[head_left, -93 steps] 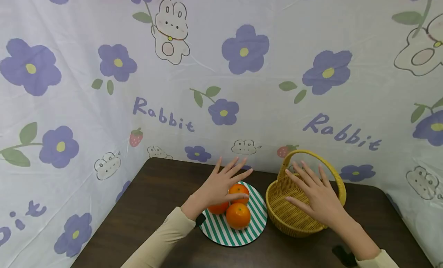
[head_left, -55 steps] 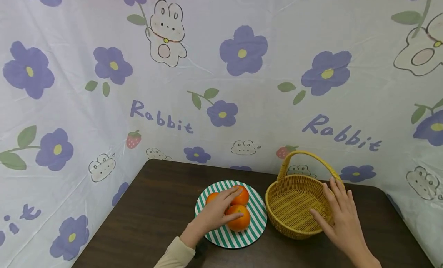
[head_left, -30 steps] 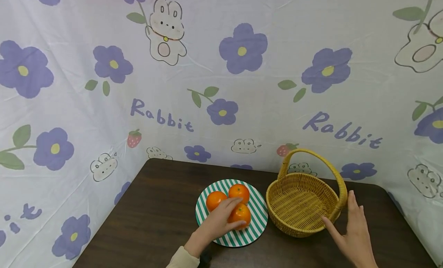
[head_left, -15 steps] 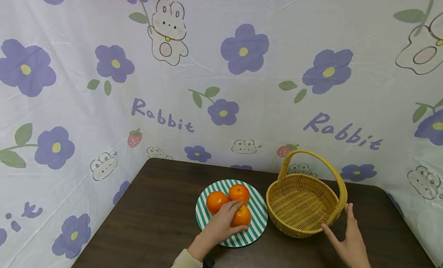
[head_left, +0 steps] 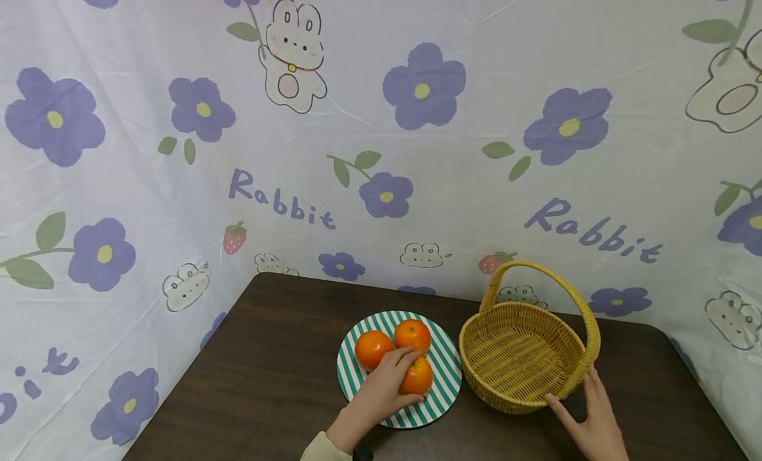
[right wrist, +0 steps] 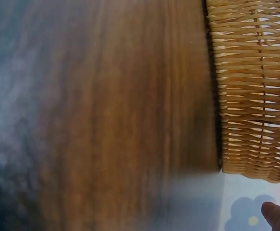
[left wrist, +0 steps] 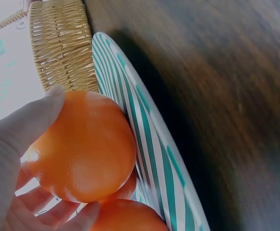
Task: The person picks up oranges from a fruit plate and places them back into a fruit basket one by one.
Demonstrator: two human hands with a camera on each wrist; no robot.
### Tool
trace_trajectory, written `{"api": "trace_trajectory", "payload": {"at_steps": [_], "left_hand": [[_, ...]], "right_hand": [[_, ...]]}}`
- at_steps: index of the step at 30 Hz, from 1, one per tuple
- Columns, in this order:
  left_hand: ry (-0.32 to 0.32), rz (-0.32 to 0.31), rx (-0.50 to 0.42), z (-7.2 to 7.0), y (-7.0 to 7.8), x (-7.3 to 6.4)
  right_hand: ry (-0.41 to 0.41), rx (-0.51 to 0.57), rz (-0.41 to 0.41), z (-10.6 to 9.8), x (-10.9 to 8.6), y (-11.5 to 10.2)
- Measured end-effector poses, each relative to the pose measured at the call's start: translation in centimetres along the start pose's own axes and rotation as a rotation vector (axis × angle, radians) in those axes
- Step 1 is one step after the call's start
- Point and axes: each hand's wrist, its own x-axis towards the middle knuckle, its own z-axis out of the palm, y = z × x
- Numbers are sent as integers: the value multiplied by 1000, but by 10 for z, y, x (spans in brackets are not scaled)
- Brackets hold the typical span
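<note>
My left hand holds the front orange on a round plate with green and white stripes. In the left wrist view, the thumb lies over one side of this orange and the fingers curl round the other. Two more oranges sit behind it, a left one and a back one. My right hand is at the near right side of a yellow wicker basket, thumb and fingers spread by the rim and handle base. Nothing lies inside the basket.
The basket stands upright just right of the plate, its tall arched handle rising over it. Both rest on a dark wooden table. A white cloth with purple flowers and rabbits hangs behind and at the left.
Both hands came down from above the plate and basket. The left hand closed round the front orange. The right hand went to the basket's right side, then nearer its rim.
</note>
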Motion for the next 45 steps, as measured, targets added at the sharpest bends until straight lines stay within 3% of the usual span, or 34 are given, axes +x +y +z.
{"api": "trace_trajectory", "payload": {"at_steps": [5,13,26,45], "left_hand": [[28,25,13,1,2,0],[33,2,3,0,4,-1],[41,5,-12,-2,8,4],[64,28,-28,-8,26,23]], "right_hand": [[-11,25,-28,2,1,5],[-113,4,32,-1,2,11],[-173,30,40,-1,3,9],[-208,19,51,-3,4,3]]}}
